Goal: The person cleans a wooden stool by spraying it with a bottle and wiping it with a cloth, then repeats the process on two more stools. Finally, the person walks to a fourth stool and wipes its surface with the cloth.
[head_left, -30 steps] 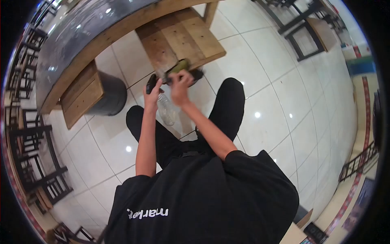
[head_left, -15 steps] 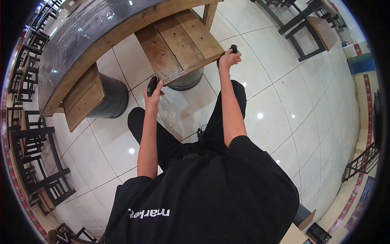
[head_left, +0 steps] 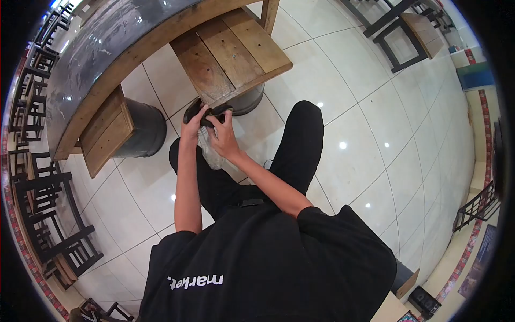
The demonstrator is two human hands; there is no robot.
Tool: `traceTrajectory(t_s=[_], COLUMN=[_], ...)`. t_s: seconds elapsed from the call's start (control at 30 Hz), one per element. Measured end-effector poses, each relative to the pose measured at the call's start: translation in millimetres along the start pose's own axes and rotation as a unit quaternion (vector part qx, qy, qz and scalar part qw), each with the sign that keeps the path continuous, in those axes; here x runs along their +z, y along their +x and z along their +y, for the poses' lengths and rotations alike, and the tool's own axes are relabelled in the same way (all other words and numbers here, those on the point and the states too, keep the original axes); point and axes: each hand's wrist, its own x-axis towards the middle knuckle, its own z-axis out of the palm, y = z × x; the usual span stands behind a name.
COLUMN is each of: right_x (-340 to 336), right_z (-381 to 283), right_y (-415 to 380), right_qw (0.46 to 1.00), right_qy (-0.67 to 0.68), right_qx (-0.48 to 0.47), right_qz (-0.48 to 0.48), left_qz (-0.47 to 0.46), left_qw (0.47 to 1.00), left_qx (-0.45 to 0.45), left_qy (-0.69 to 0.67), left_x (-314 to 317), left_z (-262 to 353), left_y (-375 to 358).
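Note:
Both hands are together in front of the wooden stool's point(head_left: 236, 51) near left corner. My left hand point(head_left: 193, 124) is closed round a black piece point(head_left: 192, 110) at the top of a clear plastic bottle point(head_left: 211, 153), which hangs below my fingers. It looks like the bottle's spray head, partly hidden by the hand. Beside it, my right hand point(head_left: 223, 134) grips a small dark object point(head_left: 220, 111) whose kind I cannot make out. The fingertips of the two hands are nearly touching.
A long table point(head_left: 123, 67) with a shiny dark top runs along the upper left. Another wooden seat on a dark drum point(head_left: 145, 129) stands left. Black chairs point(head_left: 51, 209) line the far left. A wood-topped stool point(head_left: 413, 40) is at upper right. White tiles point(head_left: 359, 134) cover the floor.
My right hand has moved from the stool's right corner leftward and towards me, beside my left hand, carrying the dark object. My left hand and the bottle have shifted slightly left.

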Motion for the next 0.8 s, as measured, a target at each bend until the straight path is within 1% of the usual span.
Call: traceTrajectory(t_s=[0.03,0.07,0.1,0.17,0.2,0.23,0.3,0.37,0.43,0.5,0.57,0.63,0.7,0.73,0.77,0.8], right_x=[-4,-8,-11,-16,-18,-21,-31,-50,-63,-88,-130,-160,-197,-208,-217,-216], right_z=[-1,-2,0,4,5,7,34,40,52,88,103,147,157,158,166,171], right_y=[0,4,6,15,19,24,47,64,74,97,131,164,188,193,203,208], right_qw=[1.000,1.000,1.000,0.999,0.996,0.989,0.968,0.971,0.965,0.946,0.930,0.905,0.934,0.961,0.965,0.947], right_qy=[0.006,0.027,0.029,0.014,0.010,0.007,0.012,-0.010,-0.052,-0.103,-0.132,-0.204,-0.161,-0.133,-0.094,-0.134], right_qx=[-0.005,0.007,0.007,0.005,0.037,0.069,0.126,0.142,0.166,0.137,0.222,0.193,0.234,0.175,0.242,0.293], right_qz=[-0.027,-0.006,-0.008,0.033,0.081,0.127,0.219,0.194,0.196,0.274,0.260,0.321,0.216,0.166,0.043,-0.014], left_qz=[-0.024,-0.037,-0.035,-0.052,-0.028,-0.024,-0.002,0.001,0.005,0.000,0.039,0.042,0.053,0.038,0.039,0.038], left_qw=[0.999,0.998,0.998,0.997,0.998,0.998,0.998,0.999,0.999,0.999,0.998,0.998,0.998,0.999,0.999,0.999], left_qx=[-0.032,-0.045,-0.045,-0.065,-0.048,-0.046,-0.044,-0.046,-0.032,-0.014,0.013,0.028,0.025,0.014,0.019,0.023], left_qy=[0.005,0.001,0.001,0.001,0.036,0.036,0.046,0.029,0.033,0.034,0.047,0.036,0.037,0.032,0.025,0.029], left_x=[-5,-7,-9,-16,-9,-4,2,3,10,13,24,24,27,24,23,25], left_z=[1,2,-1,-5,1,6,12,5,5,3,9,9,9,7,4,4], left_y=[3,8,11,18,11,7,-1,0,-1,1,-10,-12,-13,-11,-9,-9])
